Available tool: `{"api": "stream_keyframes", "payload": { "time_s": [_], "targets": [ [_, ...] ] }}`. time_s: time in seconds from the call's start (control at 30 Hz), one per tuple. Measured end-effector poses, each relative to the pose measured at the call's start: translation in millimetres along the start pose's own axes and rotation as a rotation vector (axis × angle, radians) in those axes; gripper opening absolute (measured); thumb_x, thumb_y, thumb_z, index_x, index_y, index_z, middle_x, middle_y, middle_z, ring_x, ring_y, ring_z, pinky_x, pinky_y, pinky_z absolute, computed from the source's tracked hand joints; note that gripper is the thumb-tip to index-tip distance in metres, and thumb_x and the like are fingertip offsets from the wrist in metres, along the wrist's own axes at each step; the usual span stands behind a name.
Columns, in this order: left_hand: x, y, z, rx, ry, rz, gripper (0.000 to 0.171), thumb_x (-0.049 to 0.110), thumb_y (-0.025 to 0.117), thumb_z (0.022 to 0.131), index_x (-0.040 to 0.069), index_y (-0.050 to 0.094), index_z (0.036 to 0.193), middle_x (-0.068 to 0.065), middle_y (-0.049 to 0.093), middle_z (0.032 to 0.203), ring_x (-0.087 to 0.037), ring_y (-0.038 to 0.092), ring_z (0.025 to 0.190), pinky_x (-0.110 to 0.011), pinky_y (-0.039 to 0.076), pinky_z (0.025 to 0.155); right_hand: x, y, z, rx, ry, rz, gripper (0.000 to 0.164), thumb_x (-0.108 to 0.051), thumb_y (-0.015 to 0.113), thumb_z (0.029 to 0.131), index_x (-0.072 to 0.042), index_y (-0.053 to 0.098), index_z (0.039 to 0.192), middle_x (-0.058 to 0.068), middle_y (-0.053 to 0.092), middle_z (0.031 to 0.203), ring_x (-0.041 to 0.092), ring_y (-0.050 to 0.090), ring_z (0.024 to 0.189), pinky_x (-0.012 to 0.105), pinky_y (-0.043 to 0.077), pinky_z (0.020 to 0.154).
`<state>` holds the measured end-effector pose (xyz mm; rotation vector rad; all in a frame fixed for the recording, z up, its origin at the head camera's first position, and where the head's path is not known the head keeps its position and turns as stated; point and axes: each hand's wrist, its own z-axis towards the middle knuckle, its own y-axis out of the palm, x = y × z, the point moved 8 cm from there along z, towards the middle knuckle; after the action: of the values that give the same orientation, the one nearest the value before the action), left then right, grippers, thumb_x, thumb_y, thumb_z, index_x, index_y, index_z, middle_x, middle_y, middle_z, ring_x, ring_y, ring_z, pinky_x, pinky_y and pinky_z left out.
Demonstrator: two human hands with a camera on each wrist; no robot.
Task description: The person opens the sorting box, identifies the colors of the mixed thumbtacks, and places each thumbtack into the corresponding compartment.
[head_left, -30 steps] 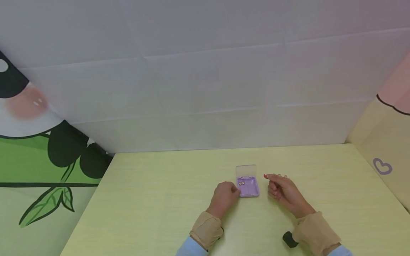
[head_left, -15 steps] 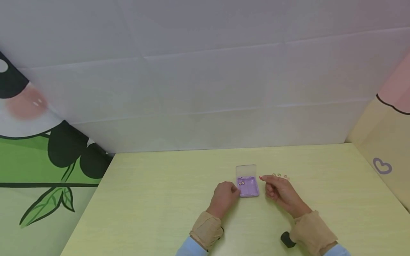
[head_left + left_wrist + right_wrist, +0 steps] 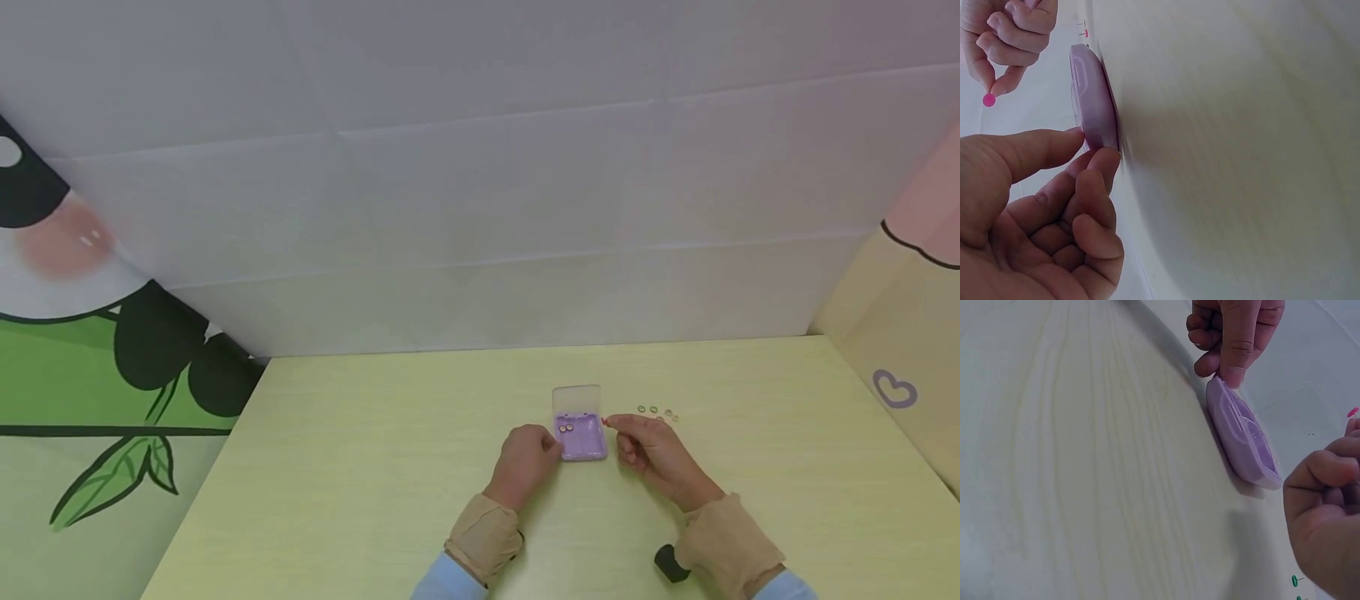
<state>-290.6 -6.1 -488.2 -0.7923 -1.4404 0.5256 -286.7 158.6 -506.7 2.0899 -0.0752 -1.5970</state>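
My left hand (image 3: 525,467) pinches the near left edge of a small purple plastic box (image 3: 585,450) with thumb and forefinger. Its clear lid (image 3: 576,398) stands flipped back, and two tiny round gold-coloured pieces (image 3: 566,428) lie inside at the left. Over at the box's right side, my right hand (image 3: 656,454) pinches a pink thumbtack (image 3: 605,422) between thumb and forefinger. The flat round head of this thumbtack shows in the left wrist view, and part of its pin in the right wrist view. The other right fingers are curled under.
Right of the box, several small thumbtacks (image 3: 654,410) lie on the pale yellow table (image 3: 375,467); a green thumbtack (image 3: 1294,580) shows in the right wrist view. A black object (image 3: 671,563) sits at my right wrist wrap. A white sheet (image 3: 465,308) hangs behind the table.
My right hand has moved left with the pink thumbtack, up to the box's right edge, uncovering more of the loose thumbtacks behind it. The left hand stays on the box.
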Motion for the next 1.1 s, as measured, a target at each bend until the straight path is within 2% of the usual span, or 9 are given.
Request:
{"api": "stream_keyframes", "payload": {
  "time_s": [0.27,0.5,0.73,0.97,1.1],
  "targets": [
    [1.3,-2.0,-0.4,-0.006,-0.004,0.003,0.016,0.008,0.064,0.082,-0.002,0.072,0.073,-0.011,0.072,0.07,-0.01,0.049,0.057,-0.029,0.05,0.056,5,-1,3,0.062,0.023,-0.047,0.036,-0.006,0.046,0.098,-0.02,0.074,0.081,-0.015,0.055,0.053,-0.001,0.045,0.049,0.01,0.04,0.045],
    [0.1,-2.1,0.2,-0.006,0.01,0.007,0.017,0.009,0.065,0.082,-0.002,0.072,0.071,-0.011,0.072,0.069,-0.01,0.049,0.057,-0.029,0.049,0.055,7,1,5,0.099,0.045,-0.144,0.03,-0.01,0.051,0.097,-0.022,0.073,0.08,-0.015,0.053,0.051,0.0,0.044,0.048,0.012,0.034,0.044],
    [-1.3,-1.9,-0.1,-0.004,-0.001,0.006,0.017,0.009,0.065,0.082,-0.002,0.072,0.071,-0.011,0.071,0.068,-0.01,0.049,0.057,-0.029,0.049,0.055,9,4,8,0.154,0.074,-0.283,0.015,-0.015,0.057,0.094,-0.006,0.068,0.088,-0.013,0.048,0.052,0.003,0.042,0.051,0.016,0.036,0.048],
    [-0.9,-2.6,0.1,0.002,0.001,0.011,0.017,0.009,0.066,0.082,-0.002,0.072,0.071,-0.011,0.072,0.069,-0.01,0.05,0.057,-0.029,0.05,0.055,10,9,12,0.187,0.092,-0.409,0.024,-0.019,0.06,0.092,0.005,0.063,0.091,-0.011,0.045,0.054,0.004,0.04,0.051,0.017,0.036,0.047],
    [-0.9,-2.8,0.3,0.0,0.0,0.011,0.017,0.01,0.066,0.082,-0.002,0.072,0.072,-0.011,0.072,0.069,-0.011,0.051,0.057,-0.03,0.05,0.055,9,12,16,0.194,0.074,-0.49,0.025,-0.018,0.061,0.091,0.007,0.06,0.085,-0.01,0.044,0.054,0.005,0.039,0.049,0.018,0.034,0.046]
  ]
}}
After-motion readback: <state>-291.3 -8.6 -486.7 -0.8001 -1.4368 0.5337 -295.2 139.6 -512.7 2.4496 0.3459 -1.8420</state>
